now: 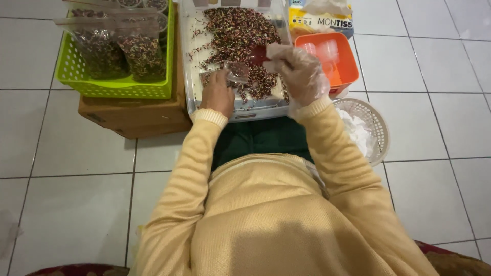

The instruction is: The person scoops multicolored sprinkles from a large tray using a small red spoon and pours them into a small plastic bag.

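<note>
Here the person kneels on the tiled floor over a clear tub of coloured sprinkles. The left hand, bare, pinches a small clear bag just above the tub's near edge, fingers closed on it. The right hand, in a thin plastic glove, is curled round what looks like a small red scoop held at the bag's mouth; how firmly it grips I cannot tell. By my reading, the step in hand is filling the bag, and it calls for keeping the mouth open and level so nothing spills.

Room is tight. The tub's near wall sits just under both wrists. A green basket of filled bags stands on a cardboard box at the left, touching the tub. An orange tray sits close on the right, with a white round basket nearer the right elbow. Open tile lies farther out on both sides.
</note>
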